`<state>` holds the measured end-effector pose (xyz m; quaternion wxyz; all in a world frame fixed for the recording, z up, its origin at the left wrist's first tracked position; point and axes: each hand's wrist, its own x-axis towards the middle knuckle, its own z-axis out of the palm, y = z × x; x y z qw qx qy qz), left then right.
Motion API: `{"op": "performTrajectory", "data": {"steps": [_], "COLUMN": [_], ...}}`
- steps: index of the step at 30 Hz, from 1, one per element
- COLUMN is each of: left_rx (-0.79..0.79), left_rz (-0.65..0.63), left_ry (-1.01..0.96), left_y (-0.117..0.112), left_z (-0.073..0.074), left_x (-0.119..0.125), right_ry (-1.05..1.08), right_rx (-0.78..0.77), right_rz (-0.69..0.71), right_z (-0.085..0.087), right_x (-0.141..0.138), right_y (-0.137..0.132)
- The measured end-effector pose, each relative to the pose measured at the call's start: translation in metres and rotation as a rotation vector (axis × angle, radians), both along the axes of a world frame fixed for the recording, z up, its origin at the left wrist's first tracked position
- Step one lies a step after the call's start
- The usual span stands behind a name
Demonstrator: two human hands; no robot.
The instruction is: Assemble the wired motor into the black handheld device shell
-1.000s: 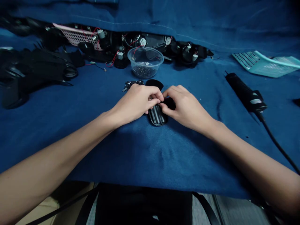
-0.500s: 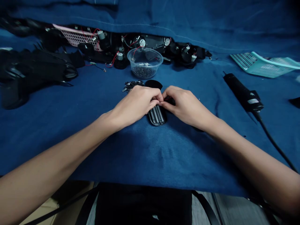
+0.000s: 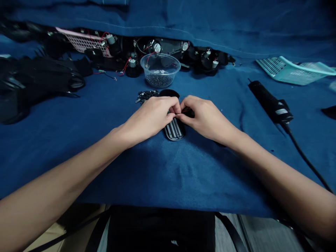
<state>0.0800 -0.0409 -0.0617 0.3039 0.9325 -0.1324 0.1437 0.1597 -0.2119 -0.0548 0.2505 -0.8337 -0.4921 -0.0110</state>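
1. Thin red wire (image 3: 185,111): the item in hand, pinched at the fingertips above the ribbed black casing and running sideways toward my right. Its ends are hidden.
2. Left hand (image 3: 148,117) and right hand (image 3: 207,119): both narrow, fingertips meeting on the wire. A small dark object sits just under the right fingers; detail hidden.
3. Ribbed black casing (image 3: 174,129): the landmark. It lies flat on the cloth between the hands, its long axis pointing away from me with a slight lean. Its far end is tucked under both sets of fingers; I cannot call either hand nearer.
4. Rounded black piece (image 3: 169,93): just beyond the casing.
5. Small heap of black and metal parts (image 3: 146,96): just beyond the casing, to its left.
6. Clear plastic bowl (image 3: 160,54) of small black pieces: farther beyond the casing.
7. Row of black units with motors and red wires (image 3: 207,61): behind the bowl.
8. Black corded tool (image 3: 269,101), type unclear: well right of the casing.
9. Teal plastic basket (image 3: 294,71): far right, beyond the tool.
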Motion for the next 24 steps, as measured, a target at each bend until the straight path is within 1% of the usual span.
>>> {"op": "performTrajectory", "data": {"steps": [5,9,14,16,18,21,24], "left_rx": [0.048,0.055,-0.093,-0.130,-0.137,-0.060,0.057], "left_rz": [0.017,0.037,0.055,0.055,0.064,0.103,0.140], "left_ry": [-0.006,0.036,0.210,0.225,0.201,0.117,0.070], "left_y": [0.001,0.002,0.002,0.003,0.004,0.004,0.004], "left_z": [0.001,0.006,0.014,0.014,0.013,0.011,0.012], "left_x": [-0.003,-0.006,-0.006,-0.005,-0.005,-0.006,-0.007], "right_ry": [0.017,0.010,-0.011,-0.014,-0.004,0.014,-0.038], "right_rx": [0.004,-0.009,0.000,0.014,0.032,0.063,0.047], "right_rz": [0.046,0.092,0.111,0.100,0.088,0.066,0.073], "right_z": [0.002,0.003,0.002,0.001,0.000,-0.001,-0.001], "right_x": [0.001,0.002,0.002,0.002,0.001,0.001,0.001], "right_y": [-0.004,-0.008,-0.009,-0.009,-0.009,-0.009,-0.009]}}
